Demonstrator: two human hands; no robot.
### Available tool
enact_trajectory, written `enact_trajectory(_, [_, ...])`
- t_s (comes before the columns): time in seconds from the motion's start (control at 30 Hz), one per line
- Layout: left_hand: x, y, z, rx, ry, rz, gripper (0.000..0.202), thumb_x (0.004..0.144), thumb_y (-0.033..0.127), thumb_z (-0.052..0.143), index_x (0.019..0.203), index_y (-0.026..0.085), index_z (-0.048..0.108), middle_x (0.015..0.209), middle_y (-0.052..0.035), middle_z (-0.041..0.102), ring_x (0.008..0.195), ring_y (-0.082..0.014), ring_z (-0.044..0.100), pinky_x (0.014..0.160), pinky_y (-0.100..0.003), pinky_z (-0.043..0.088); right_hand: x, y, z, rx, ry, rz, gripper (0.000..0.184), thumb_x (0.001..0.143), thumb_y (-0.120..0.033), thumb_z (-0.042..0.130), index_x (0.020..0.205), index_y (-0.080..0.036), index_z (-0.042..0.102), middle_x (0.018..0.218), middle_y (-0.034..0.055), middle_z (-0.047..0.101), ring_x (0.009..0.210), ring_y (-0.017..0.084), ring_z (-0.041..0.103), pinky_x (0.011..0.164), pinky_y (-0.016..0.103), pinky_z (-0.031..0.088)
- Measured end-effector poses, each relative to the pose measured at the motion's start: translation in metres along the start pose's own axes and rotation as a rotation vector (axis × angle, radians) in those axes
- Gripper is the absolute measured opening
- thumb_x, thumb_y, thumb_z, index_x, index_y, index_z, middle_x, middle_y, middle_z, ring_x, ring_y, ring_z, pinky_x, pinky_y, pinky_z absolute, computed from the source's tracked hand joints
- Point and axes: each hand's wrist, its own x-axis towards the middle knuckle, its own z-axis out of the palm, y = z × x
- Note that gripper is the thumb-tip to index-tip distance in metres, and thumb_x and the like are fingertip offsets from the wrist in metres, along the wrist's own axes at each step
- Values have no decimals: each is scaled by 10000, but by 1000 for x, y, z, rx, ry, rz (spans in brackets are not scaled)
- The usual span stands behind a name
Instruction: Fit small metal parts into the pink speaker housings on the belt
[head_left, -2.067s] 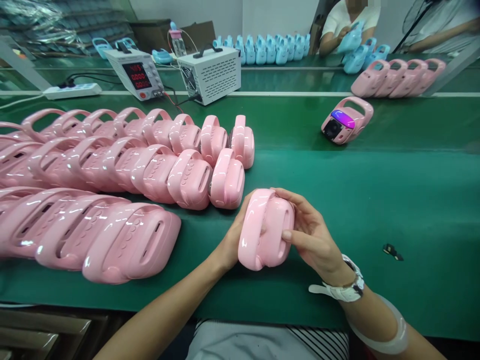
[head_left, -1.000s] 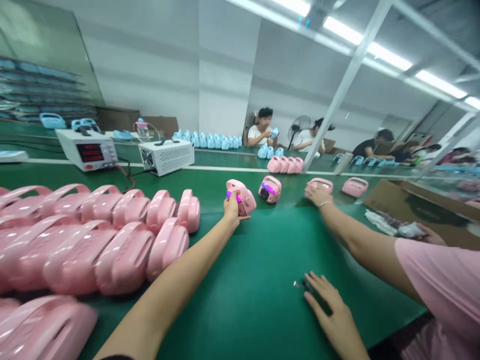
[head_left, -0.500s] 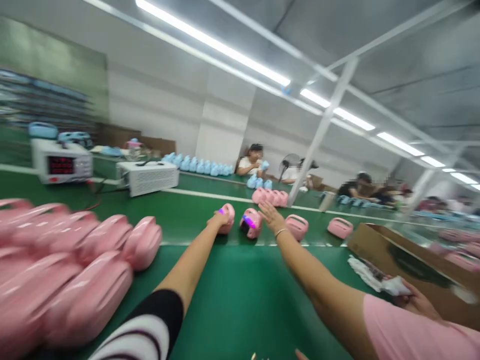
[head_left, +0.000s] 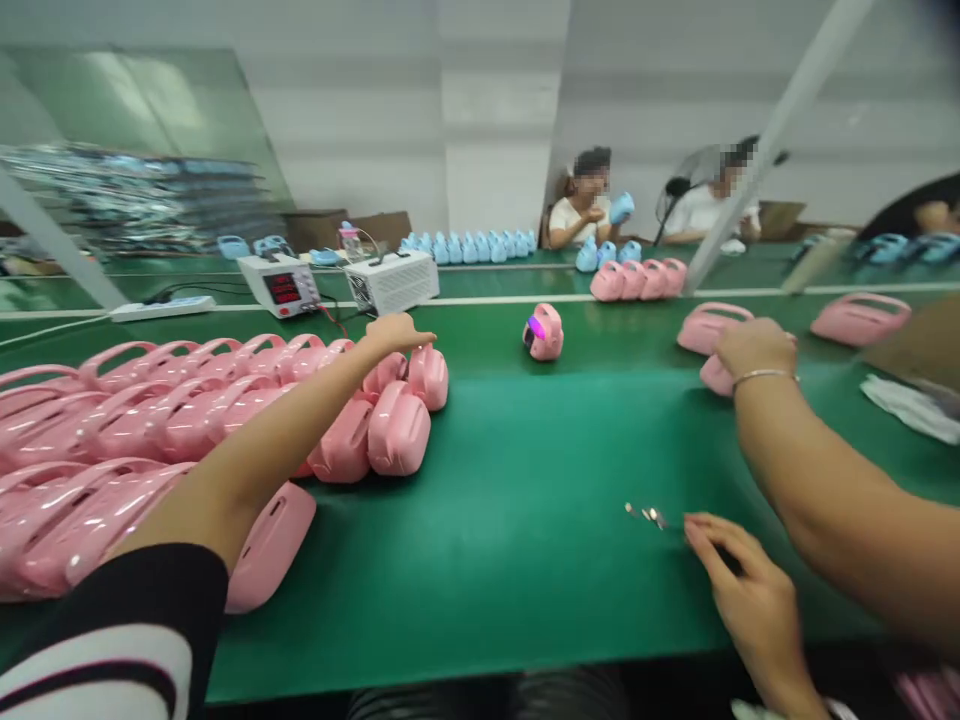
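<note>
Open left hand [head_left: 401,330] is hovering over glossy pink plastic shells [head_left: 397,430] at 11 o'clock, right hand [head_left: 742,590] lying open at 4; gripping one shell squarely seems wisest.

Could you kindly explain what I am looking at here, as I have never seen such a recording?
No machine here: a person wears a camera on the head, so the picture looks forward and down over their own arms. The left hand, beyond a striped sleeve, is stretched out open and empty above rows of pink cases on a green belt. The right hand lies open on the belt beside small shiny bits, holding nothing. The arm with a bracelet belongs to a co-worker, and the co-worker's hand rests on another pink case. One lit case stands alone further back.
</note>
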Motion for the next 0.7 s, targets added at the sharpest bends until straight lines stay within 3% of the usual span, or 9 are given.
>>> enact_trajectory(0.1, [-10,20,15,84,-58,72,342,682,297,713,477,162,475,546,-75,538,847,-338,643,772,-393,479,-15,6,3,-73,-79,44,405,791,-626,588,740,-265,763,857,110,757,884,335,686,866,564,525])
enact_trajectory(0.2, [-33,50,19,84,13,220,267,701,256,675,537,153,491,607,-47,514,862,-288,611,807,-373,442,-4,9,11,-139,-150,37,469,776,-648,595,854,-232,797,930,119,750,954,314,647,925,540,480])
enact_trajectory(0.3, [-75,73,0,-102,56,382,267,721,294,692,593,129,526,588,-10,466,741,-194,575,742,-315,415,4,2,18,-201,-211,23,456,753,-644,625,860,-241,811,973,126,735,999,328,596,923,535,447])
enact_trajectory(0.37, [-112,79,-18,-323,-24,406,288,718,348,713,625,123,560,549,3,451,601,-133,522,633,-259,375,6,-3,22,-233,-231,32,395,763,-600,638,791,-246,810,972,132,731,1028,345,562,921,543,419])
enact_trajectory(0.5, [-191,68,-29,-644,-260,317,309,640,403,758,598,145,595,518,3,476,452,-86,411,466,-220,253,13,-10,25,-238,-265,103,315,755,-496,673,612,-227,751,925,149,733,1044,369,546,937,565,377])
enact_trajectory(0.63, [-246,40,-3,-771,-565,154,324,578,409,801,649,144,629,556,9,516,483,-88,426,444,-199,248,8,-32,20,-147,-353,221,273,721,-467,691,642,-207,713,828,123,732,878,319,626,843,506,453])
enact_trajectory(0.7, [-260,26,13,-757,-591,81,344,575,409,816,669,142,620,546,30,485,487,-77,396,442,-189,238,-4,-56,18,17,-466,341,277,703,-480,710,723,-204,719,722,75,716,693,248,634,696,417,497])
